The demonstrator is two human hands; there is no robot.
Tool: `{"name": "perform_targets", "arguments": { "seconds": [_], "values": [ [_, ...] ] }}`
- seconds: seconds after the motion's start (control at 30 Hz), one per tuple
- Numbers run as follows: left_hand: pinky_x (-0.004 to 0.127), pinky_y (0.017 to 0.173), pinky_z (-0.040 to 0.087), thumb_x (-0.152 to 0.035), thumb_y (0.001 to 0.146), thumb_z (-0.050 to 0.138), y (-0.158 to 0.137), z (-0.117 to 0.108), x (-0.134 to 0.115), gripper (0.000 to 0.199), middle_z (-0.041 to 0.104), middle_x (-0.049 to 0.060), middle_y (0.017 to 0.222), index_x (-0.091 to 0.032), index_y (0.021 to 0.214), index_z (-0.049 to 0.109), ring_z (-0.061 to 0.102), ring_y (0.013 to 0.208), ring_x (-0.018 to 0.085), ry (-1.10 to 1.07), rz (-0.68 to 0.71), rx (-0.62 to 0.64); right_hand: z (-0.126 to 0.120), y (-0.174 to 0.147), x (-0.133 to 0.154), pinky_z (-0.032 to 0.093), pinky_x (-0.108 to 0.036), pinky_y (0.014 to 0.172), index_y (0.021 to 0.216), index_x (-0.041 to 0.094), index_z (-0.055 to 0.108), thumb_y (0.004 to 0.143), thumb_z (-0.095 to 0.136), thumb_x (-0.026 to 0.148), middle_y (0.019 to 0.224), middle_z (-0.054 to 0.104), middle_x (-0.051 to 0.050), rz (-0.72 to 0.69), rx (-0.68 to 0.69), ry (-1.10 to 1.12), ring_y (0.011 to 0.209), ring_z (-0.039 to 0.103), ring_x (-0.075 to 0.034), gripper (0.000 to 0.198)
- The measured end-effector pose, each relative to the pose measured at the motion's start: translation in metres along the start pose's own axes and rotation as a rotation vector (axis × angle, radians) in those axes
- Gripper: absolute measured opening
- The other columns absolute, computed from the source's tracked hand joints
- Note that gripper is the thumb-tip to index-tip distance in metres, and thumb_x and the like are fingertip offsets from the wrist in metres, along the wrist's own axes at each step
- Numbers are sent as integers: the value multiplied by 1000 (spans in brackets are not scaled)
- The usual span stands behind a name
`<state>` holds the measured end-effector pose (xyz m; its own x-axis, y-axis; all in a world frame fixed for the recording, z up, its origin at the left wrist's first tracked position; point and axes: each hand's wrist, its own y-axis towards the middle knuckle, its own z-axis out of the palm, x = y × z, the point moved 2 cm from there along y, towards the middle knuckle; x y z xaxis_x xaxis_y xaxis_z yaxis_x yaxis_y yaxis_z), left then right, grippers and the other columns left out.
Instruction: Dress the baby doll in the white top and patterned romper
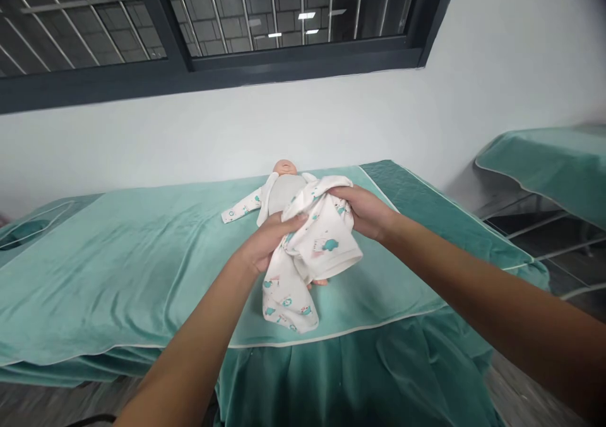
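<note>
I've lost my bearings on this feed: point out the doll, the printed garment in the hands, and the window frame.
Doll [285, 167], head view: on its head.
Printed garment [310, 248], head view: middle of the bunched cloth.
Window frame [303, 62], head view: its lower rail.

Matt cloth garment [326, 250], smooth plastic-looking doll [285, 167], velvety fabric bedspread [137, 256]; shiny metal window bars [244, 19], matt wall [189, 136]

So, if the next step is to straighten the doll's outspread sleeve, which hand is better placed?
Probably the left hand: it is nearer the sleeve, which lies on that side of the doll. The right hand is farther away. Both hands grip the printed garment, though.
</note>
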<state>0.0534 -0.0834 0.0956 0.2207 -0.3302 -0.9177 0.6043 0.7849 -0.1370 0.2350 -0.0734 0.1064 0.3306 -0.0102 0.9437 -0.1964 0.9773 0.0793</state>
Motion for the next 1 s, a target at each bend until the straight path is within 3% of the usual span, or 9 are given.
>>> {"name": "perform_targets", "arguments": {
  "seconds": [0.17, 0.33, 0.5, 0.67, 0.8, 1.0],
  "values": [
    [36, 81, 54, -32, 71, 82, 0, -1, 11, 45, 76, 13, 95, -12, 109, 69, 71, 85, 23, 118, -119, -41, -16, -15, -27, 51, -28, 67, 95, 17, 72, 71, 74, 33, 88, 75, -5, 97, -81, -16, 78, 66, -20, 29],
    [38, 85, 51, -36, 71, 77, -5, -10, 35, 33, 76, 10, 98, -16, 97, 72, 68, 94, 27, 445, -119, -73, -25, -59, -86, 53, -38, 79, 101, 17, 71, 75, 73, 47, 95, 75, -7, 226, -78, -162, 89, 68, -26, 40],
    [34, 77, 49, -31, 74, 66, -12, -5, 54, 16, 76, 7, 92, -20, 84, 72, 67, 92, 29, 871, 1, -106, -19, -84, -130, 47, -46, 96, 108, 20, 70, 81, 65, 53, 109, 74, -8, 169, -129, -366, 107, 65, -32, 43],
    [33, 72, 47, -22, 80, 53, -13, 1, 60, 16, 75, 8, 92, -21, 83, 69, 67, 86, 27, 1075, 9, -60, -7, -86, -139, 45, -46, 97, 104, 22, 71, 87, 54, 52, 109, 73, -8, 91, -146, -517, 108, 64, -34, 38],
    [33, 75, 48, -26, 83, 52, -11, 1, 59, 19, 74, 8, 97, -19, 87, 69, 66, 91, 27, 1038, -36, -61, -3, -88, -134, 42, -43, 103, 101, 22, 71, 89, 51, 50, 112, 71, -8, 59, -170, -438, 113, 60, -32, 37],
    [34, 81, 48, -29, 78, 63, -8, 1, 60, 25, 74, 7, 100, -17, 99, 70, 65, 97, 27, 657, -51, -56, -14, -81, -132, 44, -42, 97, 74, 26, 63, 83, 50, 40, 90, 68, -6, -58, -270, -455, 99, 60, -28, 22]
  ]
}}
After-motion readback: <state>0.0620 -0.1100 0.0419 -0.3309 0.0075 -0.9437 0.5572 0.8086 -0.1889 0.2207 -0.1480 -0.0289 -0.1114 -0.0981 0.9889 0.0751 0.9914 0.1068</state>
